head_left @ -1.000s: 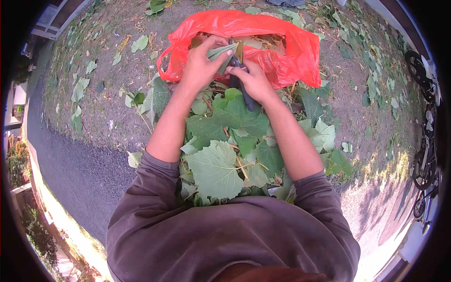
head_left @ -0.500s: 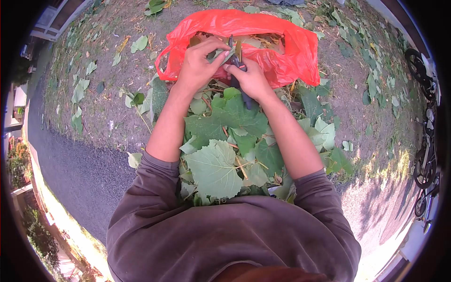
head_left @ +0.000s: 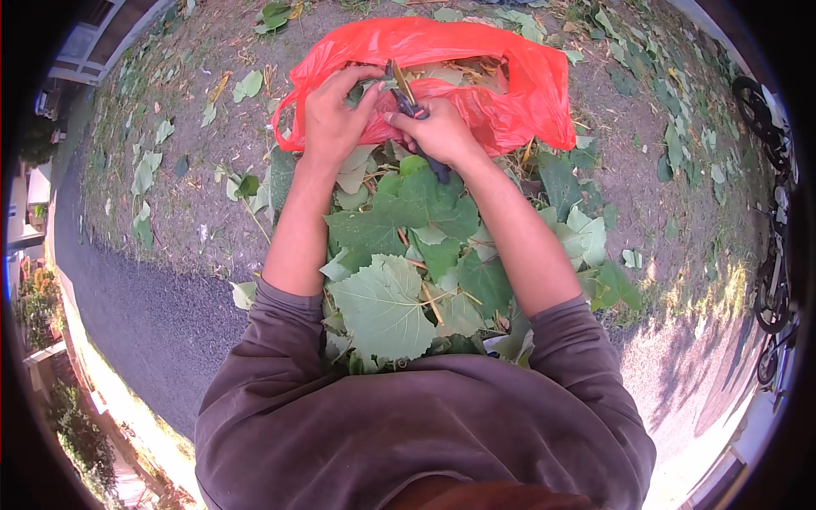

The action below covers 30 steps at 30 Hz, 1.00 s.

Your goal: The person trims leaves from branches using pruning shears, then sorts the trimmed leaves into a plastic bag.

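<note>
My right hand (head_left: 438,133) is wrapped around dark-handled pruning shears (head_left: 409,104), their blades pointing up and to the left over the mouth of a red plastic bag (head_left: 527,89). Close to the blade tips is my left hand (head_left: 334,112), thumb and forefinger bent around a green leaf (head_left: 387,84). Most of that leaf is hidden by the fingers. The bag lies with its mouth open, with dry and green plant bits inside. Below both wrists a heap of large green leaves (head_left: 387,306) with stems reaches up to my body.
Bare soil (head_left: 212,170) with scattered leaves surrounds the bag. Dark pavement (head_left: 153,297) runs along the left. Parked two-wheelers (head_left: 769,289) stand at the far right edge. A loose leaf (head_left: 249,86) lies left of the bag.
Both hands have shifted a little left, the shears moving along in my right hand and tilting more to the left. Less of the leaf shows at my left fingers.
</note>
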### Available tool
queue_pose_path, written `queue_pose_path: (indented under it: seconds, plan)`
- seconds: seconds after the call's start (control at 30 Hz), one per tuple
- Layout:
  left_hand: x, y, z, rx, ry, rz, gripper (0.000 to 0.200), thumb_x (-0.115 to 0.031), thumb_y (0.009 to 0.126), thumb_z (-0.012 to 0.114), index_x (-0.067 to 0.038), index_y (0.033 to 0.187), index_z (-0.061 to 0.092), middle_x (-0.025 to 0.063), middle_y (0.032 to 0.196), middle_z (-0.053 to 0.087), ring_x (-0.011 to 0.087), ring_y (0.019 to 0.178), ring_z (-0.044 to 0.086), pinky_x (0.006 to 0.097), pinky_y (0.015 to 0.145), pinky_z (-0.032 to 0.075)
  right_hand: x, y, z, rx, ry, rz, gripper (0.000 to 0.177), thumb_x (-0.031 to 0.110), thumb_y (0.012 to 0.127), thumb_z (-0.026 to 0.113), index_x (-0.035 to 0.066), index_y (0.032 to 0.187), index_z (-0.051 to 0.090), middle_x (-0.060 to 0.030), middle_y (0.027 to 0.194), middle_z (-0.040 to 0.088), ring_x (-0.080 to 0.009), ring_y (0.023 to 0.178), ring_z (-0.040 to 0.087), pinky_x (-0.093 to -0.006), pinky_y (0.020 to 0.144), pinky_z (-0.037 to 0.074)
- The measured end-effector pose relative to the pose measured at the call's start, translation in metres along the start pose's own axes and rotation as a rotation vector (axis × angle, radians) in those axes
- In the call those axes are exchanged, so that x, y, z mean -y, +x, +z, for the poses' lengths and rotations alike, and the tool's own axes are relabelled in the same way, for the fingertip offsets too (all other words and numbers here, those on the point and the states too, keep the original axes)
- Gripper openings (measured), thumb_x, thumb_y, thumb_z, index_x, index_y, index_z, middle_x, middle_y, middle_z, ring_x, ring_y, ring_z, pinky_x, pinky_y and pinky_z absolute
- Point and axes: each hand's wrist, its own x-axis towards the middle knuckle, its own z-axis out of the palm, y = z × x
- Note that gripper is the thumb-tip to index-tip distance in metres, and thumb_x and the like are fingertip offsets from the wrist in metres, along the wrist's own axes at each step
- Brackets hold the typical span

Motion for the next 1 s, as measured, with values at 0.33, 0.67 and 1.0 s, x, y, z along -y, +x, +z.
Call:
queue_pose_path:
  seconds: [0.33,0.67,1.0]
  plan:
    - [0.012,0.000,0.008,-0.128,-0.399,-0.375,0.021,0.000,0.093,0.080,0.002,0.114,0.077,0.0075,0.111,0.079,0.0176,0.107,0.073,0.0305,0.101,0.053,-0.003,-0.010,-0.006,0.146,0.413,0.014,0.036,0.029,0.100,0.071,0.002,0.124,0.070,-0.0053,0.101,0.070,-0.0126,0.094,0.066,-0.0303,0.085,0.052]
    - [0.006,-0.005,0.007,0.218,-0.281,-0.230,0.023,-0.001,0.087,0.075,-0.004,0.109,0.081,0.0103,0.111,0.079,0.0214,0.110,0.074,0.0341,0.102,0.055,-0.021,-0.004,0.003,0.153,0.370,-0.062,0.027,0.027,0.100,0.073,0.003,0.113,0.070,-0.0048,0.097,0.072,-0.0147,0.088,0.068,-0.0321,0.084,0.055]
    - [-0.005,0.000,0.001,0.193,-0.139,-0.064,0.020,0.004,0.086,0.074,-0.002,0.104,0.081,0.0092,0.108,0.080,0.0237,0.114,0.075,0.0351,0.104,0.055,-0.016,-0.002,0.004,0.013,0.123,-0.001,0.028,0.030,0.098,0.078,0.004,0.088,0.072,0.0004,0.074,0.067,-0.0092,0.069,0.063,-0.0288,0.065,0.049]
